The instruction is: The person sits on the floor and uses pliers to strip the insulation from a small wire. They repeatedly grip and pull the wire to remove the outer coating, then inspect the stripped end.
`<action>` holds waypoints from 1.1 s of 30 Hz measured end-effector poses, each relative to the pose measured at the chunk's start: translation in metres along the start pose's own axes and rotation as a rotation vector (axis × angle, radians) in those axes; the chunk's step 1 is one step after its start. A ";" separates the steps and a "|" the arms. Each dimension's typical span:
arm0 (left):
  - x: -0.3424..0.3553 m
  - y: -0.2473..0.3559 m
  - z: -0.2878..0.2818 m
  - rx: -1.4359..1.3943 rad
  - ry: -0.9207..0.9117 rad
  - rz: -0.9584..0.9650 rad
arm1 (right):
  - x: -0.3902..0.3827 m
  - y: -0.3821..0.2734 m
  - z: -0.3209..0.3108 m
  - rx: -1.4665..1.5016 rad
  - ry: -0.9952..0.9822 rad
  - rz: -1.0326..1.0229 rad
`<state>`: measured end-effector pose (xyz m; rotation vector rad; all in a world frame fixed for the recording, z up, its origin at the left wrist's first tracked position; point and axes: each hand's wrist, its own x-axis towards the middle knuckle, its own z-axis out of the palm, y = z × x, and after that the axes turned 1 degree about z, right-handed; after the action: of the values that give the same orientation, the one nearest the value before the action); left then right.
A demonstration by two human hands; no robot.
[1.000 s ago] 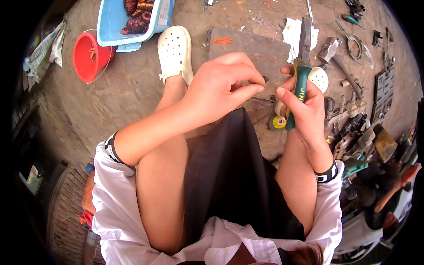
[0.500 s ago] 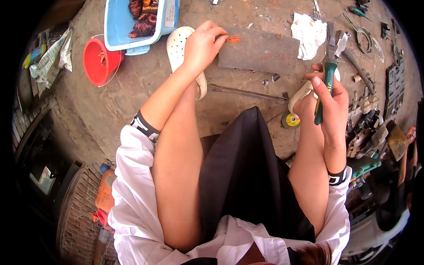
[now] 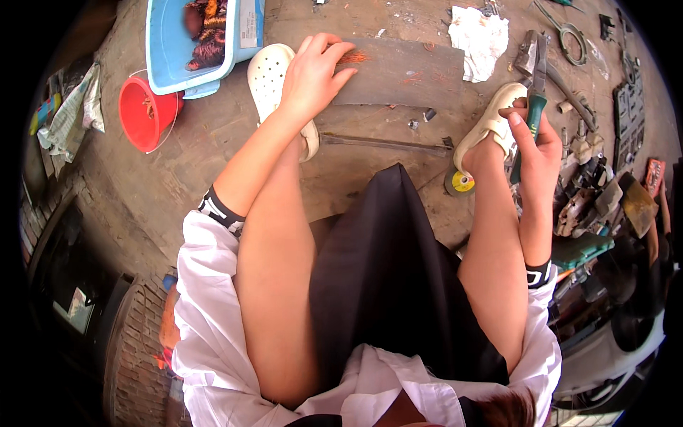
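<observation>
My left hand (image 3: 311,80) is open with its fingers apart, at the left end of a flat dark metal plate (image 3: 405,75) on the ground. A small bunch of orange-copper wire strands (image 3: 356,57) lies on the plate beside its fingertips. To the right, my right hand (image 3: 542,164) is closed round the green handles of a pair of pliers (image 3: 535,110). The jaws point away from me and upward in the view. Beyond my left hand, a light-blue plastic tub (image 3: 158,53) contains coils of dark copper wire (image 3: 211,35).
A red bucket (image 3: 135,117) with copper bits stands by the tub. White paper (image 3: 478,43), a hammer (image 3: 569,92), a yellow-labelled disc (image 3: 462,182) and a long metal bar (image 3: 384,144) lie around my feet. Metal parts (image 3: 590,192) crowd the right side.
My left hand has let go of the copper strands and spread its fingers; they now rest on the plate. My right hand still grips the pliers. The whole view has shifted slightly.
</observation>
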<state>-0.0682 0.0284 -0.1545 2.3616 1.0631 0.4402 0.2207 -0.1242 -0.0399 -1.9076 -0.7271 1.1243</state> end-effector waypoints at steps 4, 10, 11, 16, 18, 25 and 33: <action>0.005 0.015 0.009 -0.062 -0.103 0.134 | 0.004 0.062 -0.014 -0.335 0.227 -0.323; 0.016 0.035 0.033 -0.033 -0.203 0.211 | 0.012 0.131 -0.019 -0.453 0.567 -0.410; 0.017 0.038 0.035 -0.017 -0.210 0.207 | 0.014 0.131 -0.017 -0.430 0.603 -0.400; 0.021 0.041 0.044 0.015 -0.201 0.153 | -0.003 0.101 -0.025 -0.458 0.369 -0.390; 0.019 0.041 0.047 0.007 -0.197 0.154 | -0.017 0.079 -0.028 -0.421 0.232 -0.376; 0.021 0.039 0.054 -0.016 -0.204 0.148 | -0.007 0.081 -0.025 -0.402 0.155 -0.392; 0.021 0.047 0.046 -0.248 -0.248 0.011 | 0.000 0.079 -0.017 -0.373 -0.002 -0.281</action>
<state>-0.0045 0.0038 -0.1633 2.1366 0.8304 0.2577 0.2427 -0.1713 -0.1017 -2.0228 -1.2330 0.8577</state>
